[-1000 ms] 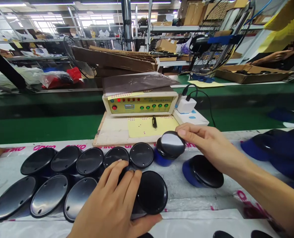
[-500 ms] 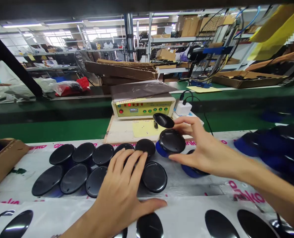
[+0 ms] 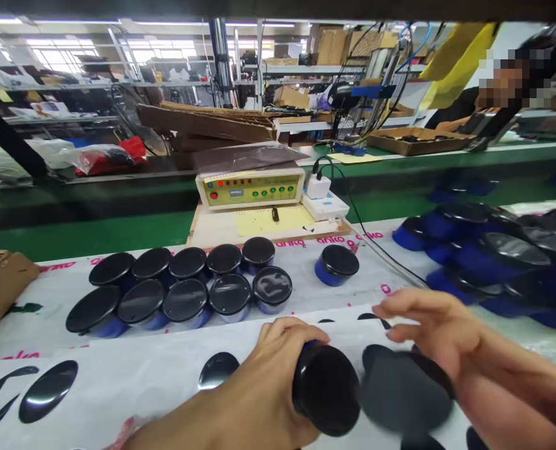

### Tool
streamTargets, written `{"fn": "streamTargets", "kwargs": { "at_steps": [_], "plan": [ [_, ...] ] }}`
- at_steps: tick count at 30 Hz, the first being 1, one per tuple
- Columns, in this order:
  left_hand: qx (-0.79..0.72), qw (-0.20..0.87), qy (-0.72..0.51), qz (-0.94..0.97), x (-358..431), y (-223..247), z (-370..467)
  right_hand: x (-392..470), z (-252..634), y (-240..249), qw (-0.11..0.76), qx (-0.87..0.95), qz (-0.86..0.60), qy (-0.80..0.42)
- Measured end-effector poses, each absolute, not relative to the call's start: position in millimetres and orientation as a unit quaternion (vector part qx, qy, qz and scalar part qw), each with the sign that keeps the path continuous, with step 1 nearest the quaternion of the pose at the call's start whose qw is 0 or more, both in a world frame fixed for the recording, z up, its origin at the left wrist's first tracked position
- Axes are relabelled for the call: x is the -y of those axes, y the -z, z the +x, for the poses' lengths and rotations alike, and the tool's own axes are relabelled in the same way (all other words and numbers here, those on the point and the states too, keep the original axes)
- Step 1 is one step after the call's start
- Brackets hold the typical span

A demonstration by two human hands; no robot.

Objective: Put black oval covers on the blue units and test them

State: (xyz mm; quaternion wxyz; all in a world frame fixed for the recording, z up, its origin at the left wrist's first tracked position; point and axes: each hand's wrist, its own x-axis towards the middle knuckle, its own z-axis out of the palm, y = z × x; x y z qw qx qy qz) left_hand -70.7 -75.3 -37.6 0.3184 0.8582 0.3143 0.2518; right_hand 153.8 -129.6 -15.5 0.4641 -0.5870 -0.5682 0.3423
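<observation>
My left hand [image 3: 254, 387] is wrapped round a round dark-blue container [image 3: 329, 390], whose glossy black face is tilted towards me. Close to its right is a flat dark disc [image 3: 406, 394], smeared by motion. My right hand [image 3: 484, 362] is closed on the disc's right edge, fingers above and thumb lower down; the exact contact is blurred. Two rows of blue containers with black tops [image 3: 184, 300] stand on the printed white sheet [image 3: 301, 300] beyond my left hand. A single container [image 3: 337, 264] stands apart to their right.
More blue containers [image 3: 488, 250] are piled at the right. A control box [image 3: 252, 190] with buttons sits at the back beside a white power strip [image 3: 324, 205] with cables. A cardboard box [image 3: 5, 281] is at the left edge. Black ovals [image 3: 47, 390] lie along the front.
A container has come from the back of the sheet into my left hand. My right hand has drawn back towards me and to the right with a dark disc. The view has shifted right.
</observation>
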Motion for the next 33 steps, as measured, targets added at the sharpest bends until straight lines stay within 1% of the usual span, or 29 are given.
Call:
{"fn": "streamTargets", "kwargs": {
  "at_steps": [4, 6, 9, 12, 20, 25, 33],
  "plan": [
    [-0.290, 0.365, -0.202, 0.861, 72.0, 38.9, -72.2, 137.6, 135.0, 41.3, 0.478, 0.490, -0.560, -0.466],
    [-0.299, 0.375, -0.194, 0.856, 71.5, 38.3, -72.2, 138.3, 121.6, 48.1, 0.492, 0.473, -0.545, -0.487],
    [-0.302, 0.372, -0.199, 0.855, 71.5, 38.2, -72.5, 136.0, 108.9, 51.2, 0.513, 0.462, -0.540, -0.481],
    [-0.300, 0.372, -0.195, 0.856, 71.5, 39.3, -73.4, 133.4, 107.2, 52.3, 0.515, 0.465, -0.537, -0.480],
    [-0.305, 0.410, -0.167, 0.843, 69.0, 37.0, -73.6, 135.9, 110.6, 56.2, 0.532, 0.456, -0.531, -0.476],
    [-0.305, 0.439, -0.143, 0.833, 66.2, 35.3, -72.7, 134.3, 108.2, 53.9, 0.529, 0.491, -0.531, -0.443],
    [-0.302, 0.440, -0.146, 0.833, 67.8, 38.3, -73.4, 134.9, 106.4, 46.5, 0.507, 0.554, -0.558, -0.354]
  ]
}}
